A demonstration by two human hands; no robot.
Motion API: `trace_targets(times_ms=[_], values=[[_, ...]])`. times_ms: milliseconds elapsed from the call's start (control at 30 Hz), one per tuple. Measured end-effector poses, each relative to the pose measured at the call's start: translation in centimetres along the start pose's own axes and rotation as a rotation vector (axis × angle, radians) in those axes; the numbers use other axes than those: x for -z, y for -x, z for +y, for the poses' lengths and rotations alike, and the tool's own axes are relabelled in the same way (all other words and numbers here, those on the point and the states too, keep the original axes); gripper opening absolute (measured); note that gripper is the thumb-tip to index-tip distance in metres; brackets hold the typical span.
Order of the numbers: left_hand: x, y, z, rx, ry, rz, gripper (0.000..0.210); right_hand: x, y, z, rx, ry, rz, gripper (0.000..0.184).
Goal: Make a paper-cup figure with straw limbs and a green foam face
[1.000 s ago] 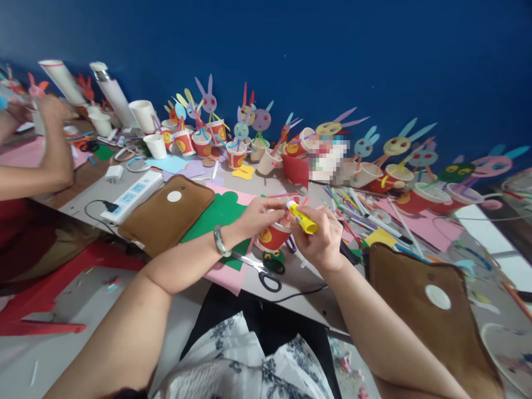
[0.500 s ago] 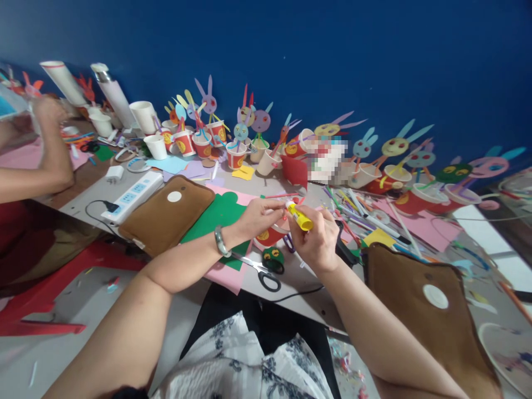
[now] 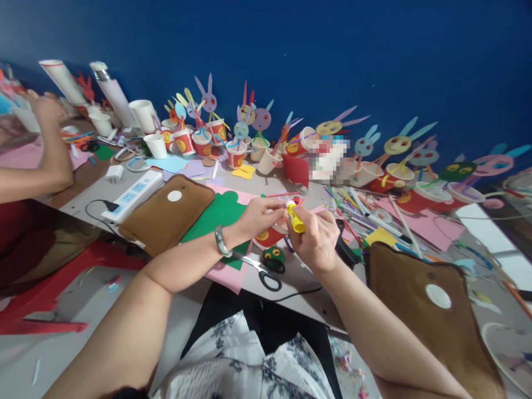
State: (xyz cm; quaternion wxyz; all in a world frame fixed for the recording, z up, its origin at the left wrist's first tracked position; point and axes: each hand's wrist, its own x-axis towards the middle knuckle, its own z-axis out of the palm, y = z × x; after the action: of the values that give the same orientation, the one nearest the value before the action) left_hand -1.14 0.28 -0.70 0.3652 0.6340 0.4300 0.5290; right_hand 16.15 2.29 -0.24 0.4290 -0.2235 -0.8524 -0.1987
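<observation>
My right hand (image 3: 316,238) is closed round a yellow glue stick (image 3: 296,220), its white end tipped toward my left fingers. My left hand (image 3: 258,216), with a bangle at its wrist, pinches at the glue stick's white end; whatever lies between those fingertips is too small to make out. Below both hands a red paper cup (image 3: 266,238) stands partly hidden. In front of it lies a green paper face with yellow eyes (image 3: 273,255). Black-handled scissors (image 3: 270,280) rest near the table edge. Green paper (image 3: 214,224) over pink paper extends under my left wrist.
Cups with paper rabbit figures, one being a yellow rabbit (image 3: 397,143), line the blue wall. Brown pouches (image 3: 170,213) flank me, with a power strip (image 3: 133,194) at left. Pens and straws (image 3: 366,208) lie at right. Another person's arm (image 3: 54,149) works at far left.
The glue stick has turned slightly more upright in my right hand, its yellow end shifting left. My left hand stays nearly still. The other person's hand at far left has moved a little.
</observation>
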Motion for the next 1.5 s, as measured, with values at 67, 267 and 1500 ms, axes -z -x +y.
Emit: trace_targets(times_ms=[67,267,1500], values=[[0.0,0.0,0.1,0.005,-0.011,0.005,0.022,0.0,0.0,-0.1,-0.023,-0.004,-0.001,0.027],[0.0,0.0,0.4,0.027,-0.027,-0.001,0.021,0.2,-0.1,-0.1,-0.049,-0.003,-0.015,0.024],[0.0,0.1,0.0,0.035,0.019,-0.011,0.020,0.3,-0.4,0.6,0.153,0.089,0.012,0.024]])
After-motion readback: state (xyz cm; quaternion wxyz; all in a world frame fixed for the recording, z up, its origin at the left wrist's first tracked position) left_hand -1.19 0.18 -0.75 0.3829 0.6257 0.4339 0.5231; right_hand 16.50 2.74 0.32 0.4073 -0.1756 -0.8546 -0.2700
